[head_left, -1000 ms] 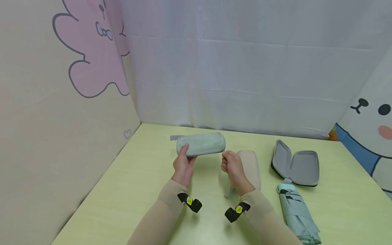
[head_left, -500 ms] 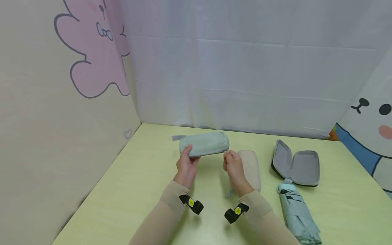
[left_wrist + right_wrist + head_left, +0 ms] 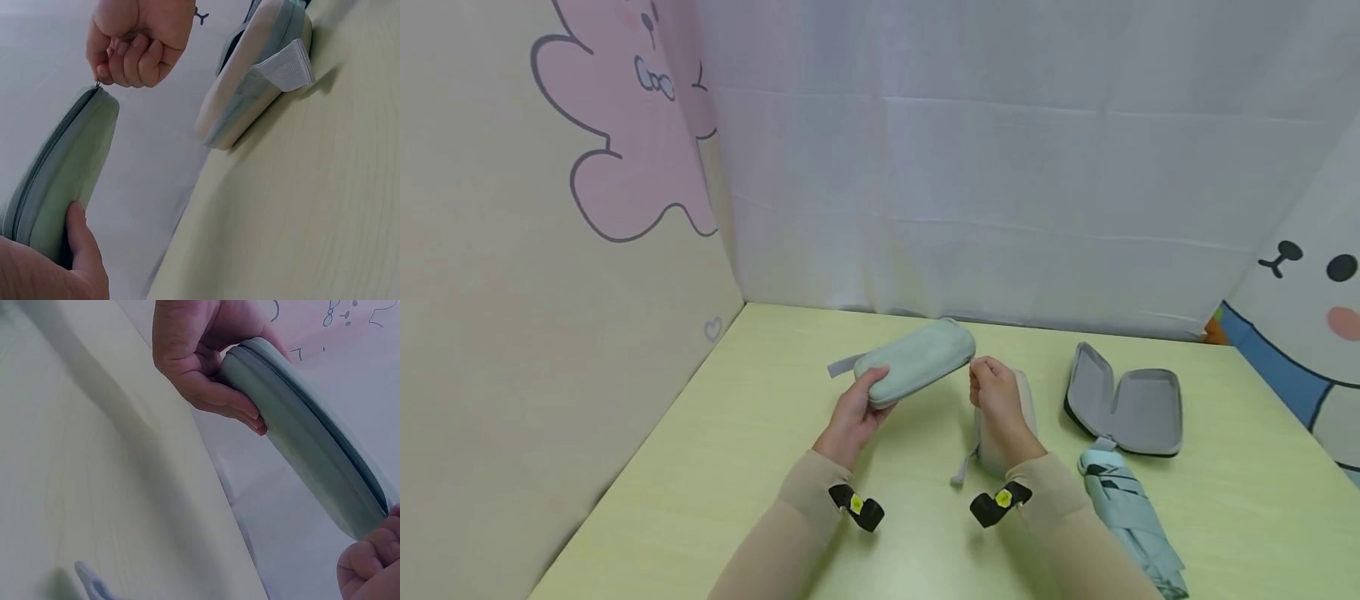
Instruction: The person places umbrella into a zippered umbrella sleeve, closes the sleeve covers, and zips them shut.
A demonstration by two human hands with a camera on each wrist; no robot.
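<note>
A pale green zip case (image 3: 917, 358), like a pencil case, is held above the table, its right end tilted up. My left hand (image 3: 853, 417) grips its near-left end, thumb on top and fingers beneath. A grey fabric tab (image 3: 844, 365) sticks out past that end. With curled fingers, my right hand (image 3: 997, 398) pinches the small zipper pull (image 3: 98, 84) at the case's other end. Along the side, a dark slit (image 3: 325, 431) runs up to the pinching fingers. Behind the right hand, partly hidden, lies a cream zip case (image 3: 1027, 404) with a grey tab (image 3: 289, 67).
To the right, a grey-lined case (image 3: 1148, 410) lies spread open on the pale yellow table (image 3: 700, 500). In front of it is a folded mint umbrella (image 3: 1129, 517). A white curtain (image 3: 962, 183) hangs behind the table, and a printed wall (image 3: 550, 333) stands at left.
The green case has shifted right and tilted, its right end now higher. My right hand has moved right and slightly up along with it, still pinching the pull.
</note>
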